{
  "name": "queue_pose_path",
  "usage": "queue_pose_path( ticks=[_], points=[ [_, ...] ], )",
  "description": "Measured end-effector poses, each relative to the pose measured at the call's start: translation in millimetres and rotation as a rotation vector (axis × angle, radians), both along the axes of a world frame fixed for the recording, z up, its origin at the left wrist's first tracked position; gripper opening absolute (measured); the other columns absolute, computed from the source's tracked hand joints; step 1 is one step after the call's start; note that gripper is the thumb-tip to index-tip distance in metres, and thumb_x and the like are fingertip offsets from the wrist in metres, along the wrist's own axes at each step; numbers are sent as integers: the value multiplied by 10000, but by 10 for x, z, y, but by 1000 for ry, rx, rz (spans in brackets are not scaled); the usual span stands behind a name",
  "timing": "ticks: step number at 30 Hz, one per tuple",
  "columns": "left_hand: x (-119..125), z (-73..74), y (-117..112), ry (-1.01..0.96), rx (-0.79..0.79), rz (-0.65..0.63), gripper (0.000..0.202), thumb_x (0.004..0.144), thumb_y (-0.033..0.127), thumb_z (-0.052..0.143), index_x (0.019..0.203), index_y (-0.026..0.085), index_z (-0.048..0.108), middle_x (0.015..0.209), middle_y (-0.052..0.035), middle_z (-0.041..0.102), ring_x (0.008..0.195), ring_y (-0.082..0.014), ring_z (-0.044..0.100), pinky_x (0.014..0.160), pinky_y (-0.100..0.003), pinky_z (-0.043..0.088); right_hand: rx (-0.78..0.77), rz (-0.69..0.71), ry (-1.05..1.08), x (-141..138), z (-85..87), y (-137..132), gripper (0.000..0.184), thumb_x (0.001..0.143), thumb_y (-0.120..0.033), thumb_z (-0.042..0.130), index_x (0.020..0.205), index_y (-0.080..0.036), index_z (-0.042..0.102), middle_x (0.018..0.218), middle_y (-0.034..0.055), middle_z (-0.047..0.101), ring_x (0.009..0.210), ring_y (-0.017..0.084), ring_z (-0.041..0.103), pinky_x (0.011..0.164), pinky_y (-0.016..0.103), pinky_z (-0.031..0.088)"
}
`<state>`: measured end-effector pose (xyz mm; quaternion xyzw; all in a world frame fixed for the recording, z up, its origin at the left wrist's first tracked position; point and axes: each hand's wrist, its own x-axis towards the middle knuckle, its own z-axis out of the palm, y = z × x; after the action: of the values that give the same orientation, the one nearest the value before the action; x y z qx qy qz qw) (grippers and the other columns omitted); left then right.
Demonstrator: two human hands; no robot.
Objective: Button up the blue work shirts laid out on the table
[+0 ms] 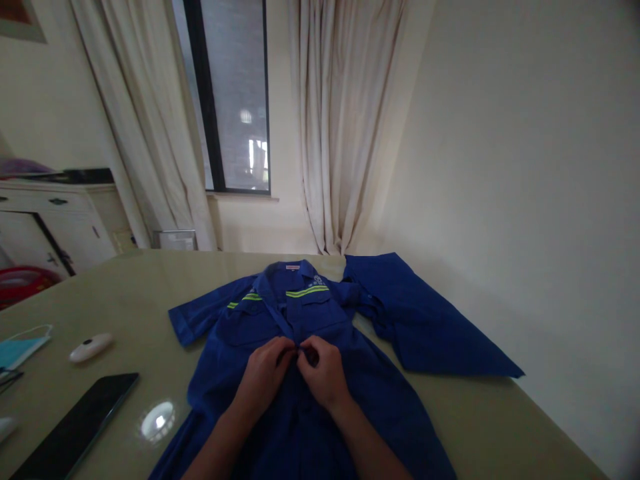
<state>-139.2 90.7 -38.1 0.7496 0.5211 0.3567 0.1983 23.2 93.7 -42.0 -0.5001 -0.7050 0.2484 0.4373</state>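
A blue short-sleeved work shirt (pixel 280 320) with yellow-green reflective stripes lies flat, front up, on a beige table (pixel 135 300). My left hand (pixel 265 375) and my right hand (pixel 324 370) meet at the shirt's front placket, mid-chest. Both hands have their fingers pinched closed on the placket fabric, thumbs nearly touching. What lies between the fingertips is too small to make out. A second blue garment (pixel 425 320) lies spread to the right of the shirt, touching its right sleeve.
On the table's left part lie a dark phone (pixel 80 423), a small white oval device (pixel 91 347) and a light-blue face mask (pixel 23 347). A wall runs along the table's right side. Curtains and a window stand behind; a white cabinet (pixel 55 220) is at far left.
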Motion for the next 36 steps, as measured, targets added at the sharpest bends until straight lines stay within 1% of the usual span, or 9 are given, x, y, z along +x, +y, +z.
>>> queue_pose_path(
  ticks=[3, 5, 12, 17, 25, 28, 31, 33, 36],
  points=[
    [3, -24, 6, -10, 5, 45, 203, 942, 273, 498, 936, 253, 700, 941, -22, 747, 879, -206, 698, 810, -303, 500, -46, 42, 104, 16, 24, 13, 286, 950, -301, 500, 788, -185, 706, 704, -4, 662, 663, 143, 599, 625, 230, 399],
    [8, -35, 12, -23, 2, 58, 209, 938, 284, 506, 947, 253, 712, 949, -22, 756, 888, -209, 705, 823, -307, 505, -66, 43, 157, 25, 22, 31, 359, 974, -332, 470, 759, -179, 713, 695, 2, 668, 678, 148, 607, 630, 233, 406],
    [24, -86, 39, -32, -31, 51, 297, 901, 231, 473, 1000, 251, 752, 958, -30, 781, 895, -215, 725, 813, -311, 517, -154, 93, 272, 29, -80, 120, 162, 850, -282, 638, 834, -164, 748, 754, 30, 741, 682, 173, 663, 625, 243, 466],
    [49, -87, 35, -93, -59, 91, 307, 883, 254, 482, 1017, 226, 757, 943, -39, 791, 873, -219, 735, 803, -305, 527, -107, 53, 242, 37, -121, 134, 119, 831, -265, 684, 865, -187, 766, 809, 35, 752, 744, 187, 682, 693, 262, 490],
    [75, -59, 42, -196, -135, 101, 327, 899, 468, 547, 921, 210, 746, 884, -39, 787, 809, -227, 723, 715, -283, 512, -12, 17, 120, 5, -105, 85, 124, 848, -171, 627, 777, -195, 726, 781, 17, 694, 740, 163, 652, 695, 245, 453],
    [48, -110, 88, -206, -156, 113, 325, 897, 455, 538, 916, 197, 735, 848, -41, 780, 778, -227, 718, 702, -295, 507, -26, 1, 101, -11, -91, 68, 111, 848, -188, 640, 775, -201, 722, 779, 16, 707, 737, 168, 656, 701, 249, 452],
    [17, -183, 137, -271, -174, 112, 303, 876, 440, 557, 941, 190, 715, 879, -51, 776, 825, -231, 724, 752, -309, 523, -33, -10, 126, -21, -73, 55, 98, 845, -196, 640, 786, -207, 717, 786, 14, 719, 744, 173, 661, 711, 254, 454],
    [9, -219, 153, -346, -189, 111, 283, 850, 432, 586, 960, 190, 682, 898, -54, 768, 853, -230, 727, 784, -314, 535, -57, -5, 180, -22, -72, 67, 90, 842, -206, 634, 797, -206, 711, 778, 12, 721, 740, 176, 663, 708, 256, 457],
    [21, -218, 144, -391, -178, 79, 241, 849, 394, 593, 1001, 209, 616, 866, -24, 745, 812, -205, 720, 743, -290, 534, -147, 9, 301, -21, -104, 129, 83, 809, -248, 646, 774, -192, 697, 726, 15, 701, 697, 180, 644, 668, 261, 459]
  ],
)
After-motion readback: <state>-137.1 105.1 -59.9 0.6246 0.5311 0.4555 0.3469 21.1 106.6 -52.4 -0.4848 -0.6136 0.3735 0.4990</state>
